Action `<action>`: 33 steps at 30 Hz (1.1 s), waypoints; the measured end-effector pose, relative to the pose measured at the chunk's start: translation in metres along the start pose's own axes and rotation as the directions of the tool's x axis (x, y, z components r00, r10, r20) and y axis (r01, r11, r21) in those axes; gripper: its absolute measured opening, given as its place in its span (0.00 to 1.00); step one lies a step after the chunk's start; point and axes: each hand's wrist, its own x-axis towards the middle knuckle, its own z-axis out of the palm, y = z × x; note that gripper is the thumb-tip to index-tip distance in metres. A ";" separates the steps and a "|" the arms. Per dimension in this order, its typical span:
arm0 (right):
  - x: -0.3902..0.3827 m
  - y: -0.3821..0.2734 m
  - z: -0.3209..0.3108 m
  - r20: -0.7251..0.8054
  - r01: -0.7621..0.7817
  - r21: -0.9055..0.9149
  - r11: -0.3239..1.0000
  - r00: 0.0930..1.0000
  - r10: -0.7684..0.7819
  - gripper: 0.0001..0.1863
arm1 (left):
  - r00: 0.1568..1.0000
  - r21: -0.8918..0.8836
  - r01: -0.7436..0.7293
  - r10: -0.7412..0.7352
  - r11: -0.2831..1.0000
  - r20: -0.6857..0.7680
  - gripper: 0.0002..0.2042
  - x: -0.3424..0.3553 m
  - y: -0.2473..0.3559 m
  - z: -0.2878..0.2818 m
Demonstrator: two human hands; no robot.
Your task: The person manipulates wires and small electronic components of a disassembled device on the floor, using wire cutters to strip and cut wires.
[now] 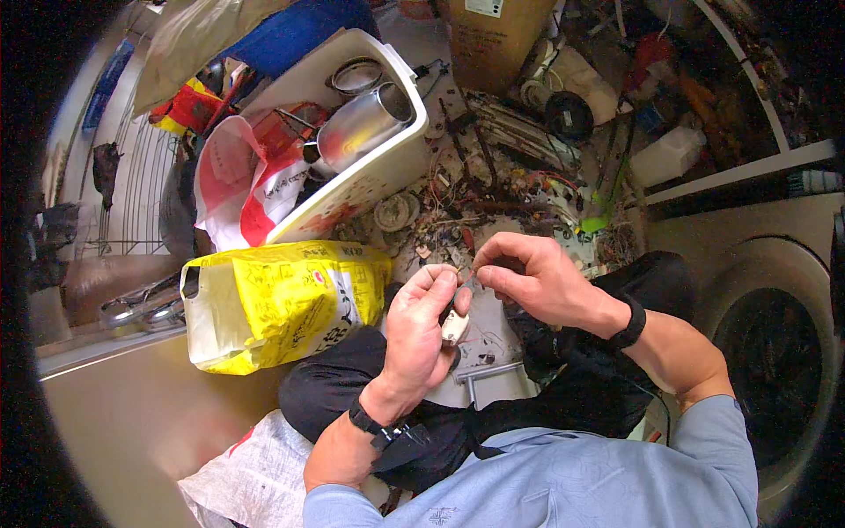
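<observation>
My left hand [415, 330] is closed around a small white plastic part [454, 326] with dark spots on it, its thumb and forefinger pinched together at the top. My right hand [544, 283] pinches what looks like a thin reddish wire [469, 275] between thumb and forefinger, just beside the left fingertips. Whether the wire joins the white part is hidden by the fingers. Both hands are above my lap and the littered floor, close together but apart.
An open yellow bag [277, 308] lies to the left. Behind it stands a white bin [361, 189] holding a metal cylinder [365, 128] and a red-white bag [251, 180]. Wires and scraps [458, 207] litter the floor ahead. A front-loading washing machine [770, 352] stands right; a cardboard box [493, 40] is at the back.
</observation>
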 end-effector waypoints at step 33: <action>0.003 0.006 -0.009 0.156 -0.137 0.187 0.973 0.982 0.108 0.12 | 1.000 0.124 -0.001 -0.002 0.992 0.031 0.05 0.001 -0.002 0.002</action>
